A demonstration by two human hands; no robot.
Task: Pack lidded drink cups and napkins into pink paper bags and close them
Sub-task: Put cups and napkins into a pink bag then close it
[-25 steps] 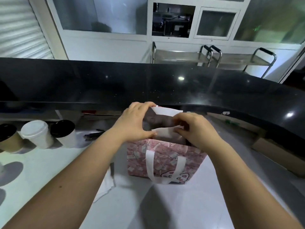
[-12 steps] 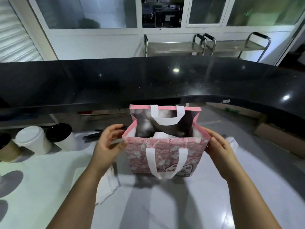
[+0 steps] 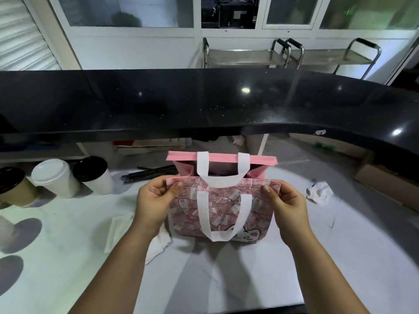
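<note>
We have the bag (image 3: pixel 224 211) standing on the white table (image 3: pixel 68 257), in front of us and just below the black counter (image 3: pixel 204 103). Half a second ago our hands lay flat against its two sides and the mouth gaped wide, with a white napkin showing inside. Now both hands have come up to the near top edge.

Our left hand (image 3: pixel 154 200) pinches the left corner of that edge, thumb on the printed face and the other fingers curled behind it. Our right hand (image 3: pixel 288 202) pinches the right corner the same way. The near panel has moved towards the far pink rim, so the mouth is much narrower than it was. It is not yet closed: a dark gap shows between the two edges. We can no longer see the napkin inside. The far handle stands up over the gap; the near one hangs down the front.

The three lidded cups (image 3: pixel 54 177) stand where they stood, in a row at the left, well apart from the bag. A flat napkin (image 3: pixel 122 232) lies under our left forearm as before. A crumpled napkin (image 3: pixel 319 192), mostly hidden behind our right hand earlier, now lies in plain view to the right of it.
</note>
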